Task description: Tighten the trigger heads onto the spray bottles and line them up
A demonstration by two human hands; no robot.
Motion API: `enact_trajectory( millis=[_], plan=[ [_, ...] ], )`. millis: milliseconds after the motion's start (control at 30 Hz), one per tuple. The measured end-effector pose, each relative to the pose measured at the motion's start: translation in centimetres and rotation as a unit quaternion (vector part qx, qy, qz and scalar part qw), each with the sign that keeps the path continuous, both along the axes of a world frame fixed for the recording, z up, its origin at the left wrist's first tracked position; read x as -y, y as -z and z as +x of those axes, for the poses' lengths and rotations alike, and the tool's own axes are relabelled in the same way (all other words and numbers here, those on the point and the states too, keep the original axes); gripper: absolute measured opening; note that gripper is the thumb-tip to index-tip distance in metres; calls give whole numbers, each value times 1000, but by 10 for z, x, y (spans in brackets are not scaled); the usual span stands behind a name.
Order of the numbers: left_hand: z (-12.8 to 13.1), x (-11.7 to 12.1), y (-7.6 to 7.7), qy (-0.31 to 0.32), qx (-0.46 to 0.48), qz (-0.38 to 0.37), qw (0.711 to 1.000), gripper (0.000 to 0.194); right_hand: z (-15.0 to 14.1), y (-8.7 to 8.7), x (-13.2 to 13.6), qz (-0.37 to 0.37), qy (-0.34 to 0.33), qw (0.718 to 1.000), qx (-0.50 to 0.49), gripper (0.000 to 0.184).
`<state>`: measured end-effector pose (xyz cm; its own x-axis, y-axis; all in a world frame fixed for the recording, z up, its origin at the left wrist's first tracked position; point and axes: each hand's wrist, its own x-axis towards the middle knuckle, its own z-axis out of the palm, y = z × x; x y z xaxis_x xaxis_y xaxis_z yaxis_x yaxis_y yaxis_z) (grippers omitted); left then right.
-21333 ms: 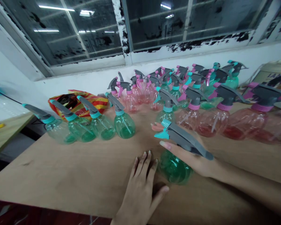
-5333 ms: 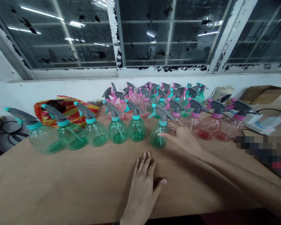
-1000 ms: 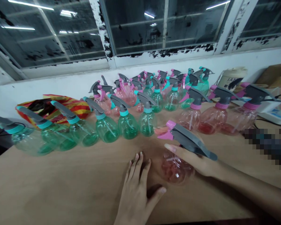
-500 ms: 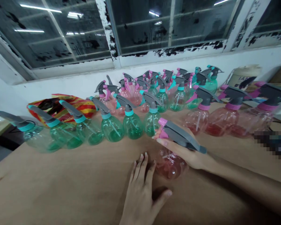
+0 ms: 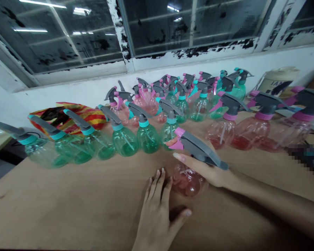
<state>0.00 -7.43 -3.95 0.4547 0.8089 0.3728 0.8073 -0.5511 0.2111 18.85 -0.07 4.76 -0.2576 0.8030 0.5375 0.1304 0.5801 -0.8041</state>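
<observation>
A clear pink spray bottle (image 5: 189,181) with a grey and pink trigger head stands on the wooden table (image 5: 75,205) in front of me. Round its neck, just under the trigger head, my right hand (image 5: 209,170) is closed; part of the grip is hidden behind the head. The nozzle points away to the upper left, and a little pink liquid shows inside. My left hand (image 5: 158,209) lies palm down on the table just left of that bottle, fingers stretched and thumb spread, holding nothing. Its fingertips are close to the bottle's side; whether they touch it I cannot tell.
A row of green spray bottles (image 5: 125,143) stretches across the left and middle. Several pink spray bottles (image 5: 221,134) stand at right. More bottles crowd the back by the wall. A red-yellow striped bag (image 5: 94,118) lies behind the row; a cream bag (image 5: 277,82) sits at back right.
The view has shifted slightly. My right hand still grips the pink spray bottle's neck, with the trigger head a little further left in view. My left hand stays flat on the table.
</observation>
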Motion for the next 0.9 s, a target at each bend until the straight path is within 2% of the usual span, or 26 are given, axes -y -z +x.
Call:
enact_trajectory(
  millis=[533, 633, 767, 900],
  plan=[
    [-2, 0, -1, -4, -13, 19, 1000, 69, 1, 2, 3, 5, 12, 1000, 13, 31],
    [-2, 1, -2, -3, -14, 26, 1000, 69, 1, 3, 2, 6, 21, 1000, 16, 28],
    [-1, 0, -2, -6, -16, 26, 1000, 69, -1, 0, 0, 9, 30, 999, 21, 14],
    [-2, 0, -1, -6, -16, 17, 1000, 71, -1, -5, 0, 14, 25, 999, 39, 18]
  ],
)
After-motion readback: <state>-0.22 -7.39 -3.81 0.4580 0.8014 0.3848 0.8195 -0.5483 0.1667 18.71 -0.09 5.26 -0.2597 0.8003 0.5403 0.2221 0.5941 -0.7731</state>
